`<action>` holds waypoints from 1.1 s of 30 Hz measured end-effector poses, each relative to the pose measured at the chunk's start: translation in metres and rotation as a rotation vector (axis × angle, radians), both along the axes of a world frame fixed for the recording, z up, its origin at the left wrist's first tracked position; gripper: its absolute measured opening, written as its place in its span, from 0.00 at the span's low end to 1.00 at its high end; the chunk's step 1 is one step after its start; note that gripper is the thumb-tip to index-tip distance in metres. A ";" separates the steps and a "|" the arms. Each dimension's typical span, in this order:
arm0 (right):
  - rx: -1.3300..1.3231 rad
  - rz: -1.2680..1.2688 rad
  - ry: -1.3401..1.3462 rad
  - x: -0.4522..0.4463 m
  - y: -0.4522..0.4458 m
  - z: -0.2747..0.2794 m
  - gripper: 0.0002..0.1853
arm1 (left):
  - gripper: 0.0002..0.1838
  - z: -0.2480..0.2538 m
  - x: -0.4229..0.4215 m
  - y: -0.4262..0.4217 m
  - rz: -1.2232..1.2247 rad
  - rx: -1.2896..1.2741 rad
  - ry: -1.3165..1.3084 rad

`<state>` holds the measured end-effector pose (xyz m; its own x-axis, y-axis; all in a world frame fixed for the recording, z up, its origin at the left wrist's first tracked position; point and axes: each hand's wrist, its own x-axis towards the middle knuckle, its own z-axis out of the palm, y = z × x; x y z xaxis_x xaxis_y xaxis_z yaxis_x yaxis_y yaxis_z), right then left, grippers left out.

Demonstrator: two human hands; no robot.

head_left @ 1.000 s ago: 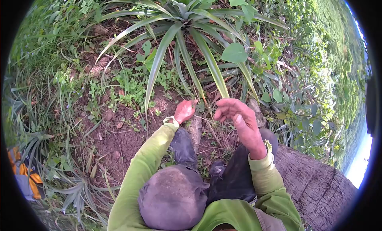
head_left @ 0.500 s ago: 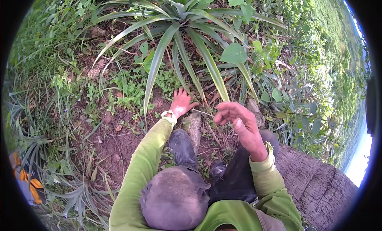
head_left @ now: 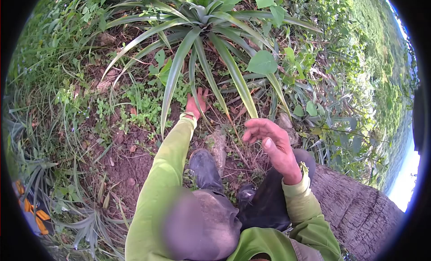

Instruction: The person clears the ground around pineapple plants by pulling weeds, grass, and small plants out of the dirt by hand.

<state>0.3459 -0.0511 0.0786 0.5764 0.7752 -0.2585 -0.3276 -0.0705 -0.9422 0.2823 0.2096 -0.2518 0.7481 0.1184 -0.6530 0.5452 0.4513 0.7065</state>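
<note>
Under the drooping leaves of a large spiky plant (head_left: 202, 25), my left hand (head_left: 196, 104) reaches down to the small green weeds (head_left: 148, 103) and soil. Its fingers look spread, their tips partly hidden by a leaf, and no held object shows. My right hand (head_left: 274, 146) is raised above my bent knee, fingers curved and apart from the thumb, holding nothing. It is just below the tip of a long yellowish-green leaf (head_left: 244, 92).
A rough trunk (head_left: 354, 207) lies at the lower right. Stones (head_left: 217, 148) sit beside my dark boot (head_left: 204, 169). An orange and grey item (head_left: 38, 216) is at the far left, near more spiky plants (head_left: 90, 218). Bare soil (head_left: 128, 171) lies left of my boot.
My left hand has moved forward and left, from beside the stone to under the plant's leaves, with its fingers opening out. My right hand has hardly moved.
</note>
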 end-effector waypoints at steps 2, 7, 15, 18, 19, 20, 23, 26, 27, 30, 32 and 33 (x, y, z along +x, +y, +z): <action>-0.006 0.000 -0.022 0.001 0.000 0.000 0.31 | 0.29 -0.045 0.004 0.010 -0.392 0.593 0.147; -0.024 0.028 -0.021 0.001 0.001 -0.001 0.27 | 0.21 -0.072 -0.009 0.008 -0.514 1.204 0.200; -0.023 0.059 -0.029 -0.004 0.002 0.001 0.27 | 0.13 0.001 -0.046 0.016 -0.558 1.143 0.007; -0.008 0.063 -0.032 -0.007 0.002 -0.001 0.27 | 0.14 0.003 -0.043 0.031 -0.505 1.202 0.006; 0.003 0.063 -0.033 -0.007 0.003 -0.002 0.27 | 0.16 0.001 -0.039 0.037 -0.510 1.318 -0.028; 0.003 0.066 -0.035 -0.007 0.003 -0.002 0.27 | 0.22 0.005 -0.034 0.040 -0.480 1.397 -0.042; -0.034 0.071 -0.047 -0.008 0.003 -0.002 0.27 | 0.27 0.022 -0.023 0.042 -0.659 1.788 -0.003; -0.024 0.064 -0.039 -0.009 0.004 -0.003 0.27 | 0.27 -0.046 -0.029 0.062 -0.683 1.754 0.034; -0.024 0.065 -0.040 -0.009 0.005 -0.004 0.26 | 0.25 -0.048 -0.027 0.065 -0.657 1.696 0.043; -0.036 0.072 -0.041 -0.010 0.005 -0.005 0.25 | 0.22 -0.048 -0.026 0.061 -0.649 1.573 0.169; -0.044 0.078 -0.041 -0.011 0.007 -0.005 0.24 | 0.21 -0.037 -0.027 0.057 -0.658 1.585 0.226; -0.041 0.077 -0.030 -0.012 0.007 -0.005 0.24 | 0.19 -0.026 -0.028 0.053 -0.659 1.627 0.206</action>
<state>0.3341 -0.0442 0.0738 0.5232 0.8067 -0.2747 -0.2913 -0.1336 -0.9472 0.2541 0.2628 -0.2782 0.8632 0.4249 -0.2726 0.4599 -0.8846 0.0776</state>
